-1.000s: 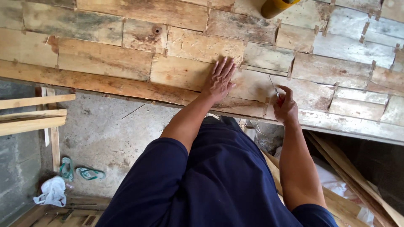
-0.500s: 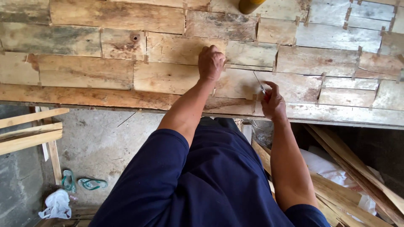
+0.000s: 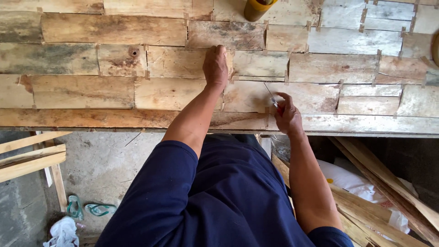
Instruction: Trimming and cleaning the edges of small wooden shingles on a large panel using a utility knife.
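On the far left, under the bench, we see loose wooden slats (image 3: 27,158) and green sandals (image 3: 87,209) on the concrete floor. Our left hand (image 3: 216,66) rests palm down on a veneer sheet (image 3: 176,61) in the middle row of the bench, fingers close together. To the right and nearer, our right hand (image 3: 288,114) pinches a thin blade (image 3: 270,94), its tip touching the veneer. A yellow container (image 3: 257,8) stands at the far edge.

We see wood sheets (image 3: 114,87): pale tan, grey-stained patches | shirt (image 3: 219,196): navy blue | container (image 3: 257,8): mustard yellow | sandals (image 3: 87,208): teal green | floor (image 3: 105,160): grey
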